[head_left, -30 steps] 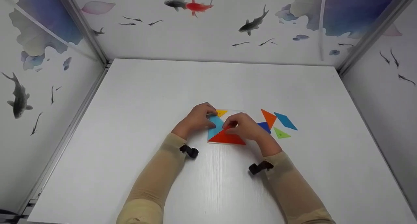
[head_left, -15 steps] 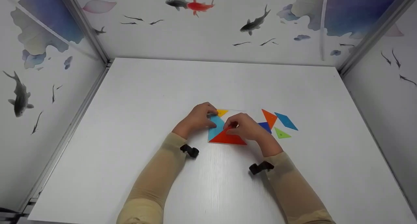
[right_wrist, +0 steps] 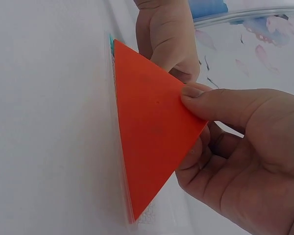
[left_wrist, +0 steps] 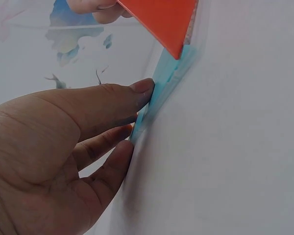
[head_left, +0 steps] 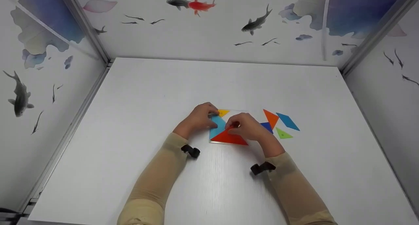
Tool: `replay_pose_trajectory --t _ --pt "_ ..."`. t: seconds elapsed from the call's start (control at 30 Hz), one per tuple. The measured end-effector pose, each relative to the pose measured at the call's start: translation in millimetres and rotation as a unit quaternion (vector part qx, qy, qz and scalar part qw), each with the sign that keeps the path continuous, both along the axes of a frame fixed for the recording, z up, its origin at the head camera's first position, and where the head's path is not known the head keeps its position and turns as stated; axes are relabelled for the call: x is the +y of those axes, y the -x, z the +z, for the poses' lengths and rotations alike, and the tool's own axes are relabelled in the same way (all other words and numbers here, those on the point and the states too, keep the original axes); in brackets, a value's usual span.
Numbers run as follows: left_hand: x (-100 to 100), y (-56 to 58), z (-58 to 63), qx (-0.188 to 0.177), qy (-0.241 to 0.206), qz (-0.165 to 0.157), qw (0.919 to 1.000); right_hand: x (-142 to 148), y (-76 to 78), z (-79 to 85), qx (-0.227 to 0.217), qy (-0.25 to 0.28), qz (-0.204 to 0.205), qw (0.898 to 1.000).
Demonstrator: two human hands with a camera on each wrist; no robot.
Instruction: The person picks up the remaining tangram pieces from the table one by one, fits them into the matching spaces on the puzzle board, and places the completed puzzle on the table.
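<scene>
Between thumb and fingers my right hand [head_left: 247, 126] pinches a large red triangle tangram piece [head_left: 229, 138] near its raised corner. The triangle tilts over a clear shallow tray [right_wrist: 109, 63], its long edge along the tray's front. My left hand [head_left: 198, 117] grips the tray's left side, with the thumb [left_wrist: 143, 87] on a large light-blue piece [head_left: 216, 130] that lies in the tray. A small yellow triangle [head_left: 223, 112] shows at the tray's far left, partly behind the left fingers. The right hand covers part of the tray's right side.
Right of the tray lie an orange triangle [head_left: 270, 118], a blue parallelogram [head_left: 287, 121], a small green triangle [head_left: 282, 134] and a dark-blue piece [head_left: 266, 127] partly hidden by the right hand. The white table [head_left: 147, 97] is walled by fish-patterned panels [head_left: 209, 31].
The red triangle's near-left edge has lifted slightly, showing a strip of the tray's front beneath it. The left hand and the loose pieces keep their places.
</scene>
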State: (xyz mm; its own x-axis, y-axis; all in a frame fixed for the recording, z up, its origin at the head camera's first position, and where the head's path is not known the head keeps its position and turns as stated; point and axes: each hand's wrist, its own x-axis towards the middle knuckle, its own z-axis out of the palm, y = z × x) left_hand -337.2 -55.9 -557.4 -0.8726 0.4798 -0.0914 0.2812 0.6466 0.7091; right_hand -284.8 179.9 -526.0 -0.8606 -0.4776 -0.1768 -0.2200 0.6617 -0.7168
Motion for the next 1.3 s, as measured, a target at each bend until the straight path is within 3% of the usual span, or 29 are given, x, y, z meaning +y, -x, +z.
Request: replay_pose_trajectory --t 0.47,1.03,1.3 --pt "-1.4 1.1 -2.0 0.021 0.006 -0.014 0.9997 -2.7 -1.6 1.0 0.018 -0.003 0.011 1.0" --pt "2.0 -0.3 0.0 0.0 0.006 0.013 0.9999 -3.5 -3.1 5.0 0.019 -0.02 0.019 0.999" --pt "-0.7 -0.5 -0.6 0.011 -0.013 -0.004 0.9998 -5.1 -3.6 3.4 0.035 -0.022 0.022 0.999"
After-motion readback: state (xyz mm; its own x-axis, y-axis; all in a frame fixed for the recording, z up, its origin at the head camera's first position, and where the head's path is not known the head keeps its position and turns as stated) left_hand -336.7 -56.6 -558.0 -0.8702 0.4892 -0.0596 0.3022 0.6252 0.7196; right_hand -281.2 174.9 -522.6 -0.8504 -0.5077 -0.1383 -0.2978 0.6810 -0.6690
